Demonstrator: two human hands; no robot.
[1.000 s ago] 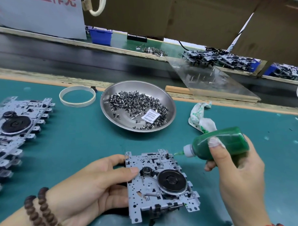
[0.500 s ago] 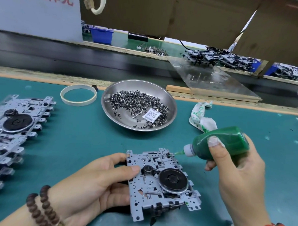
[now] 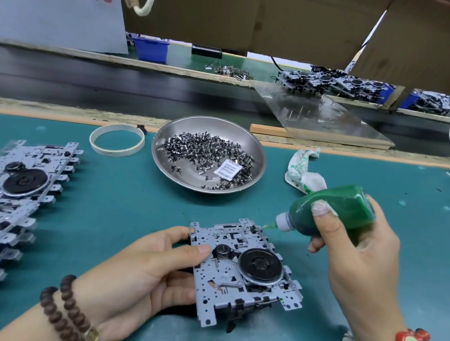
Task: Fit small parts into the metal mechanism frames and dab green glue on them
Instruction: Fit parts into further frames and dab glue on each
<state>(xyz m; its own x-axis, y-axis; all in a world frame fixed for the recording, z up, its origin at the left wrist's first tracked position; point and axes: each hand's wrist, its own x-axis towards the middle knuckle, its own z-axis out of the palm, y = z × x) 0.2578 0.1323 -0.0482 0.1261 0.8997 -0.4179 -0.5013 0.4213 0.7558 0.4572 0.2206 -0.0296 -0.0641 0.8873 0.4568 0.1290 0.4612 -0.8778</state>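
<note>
At the far left of the teal worktop [image 3: 117, 199] a stack of finished metal frames [image 3: 23, 187] is laid out, overlapping, well apart from the work in hand. Behind it a white tape ring [image 3: 117, 139] is seen, and further right a steel dish [image 3: 208, 154] holding a heap of small dark parts [image 3: 208, 150] and a white sachet.

Near the front edge, the left hand [image 3: 151, 270] is wrapped round the left side of the metal mechanism frame [image 3: 242, 269]: the thumb is pressed on its top face just beside a small pulley, and the fingers [image 3: 170, 238] are curled round its far-left corner and under it. The frame is held with its long axis running away from the person, its black flywheel toward the right.

To the right, the green glue bottle [image 3: 332, 212] is gripped by the right hand [image 3: 359, 247], the thumb across its body and the other fingers curled beneath. The bottle is laid almost level, its nozzle [image 3: 268, 227] pointed left and brought to the frame's far-right corner; whether the tip touches the metal cannot be told. The dab is judged to depend on that corner lying straight ahead of the nozzle, the right hand being nearer. Behind the bottle a glue-stained rag [image 3: 303, 172] is left.
</note>
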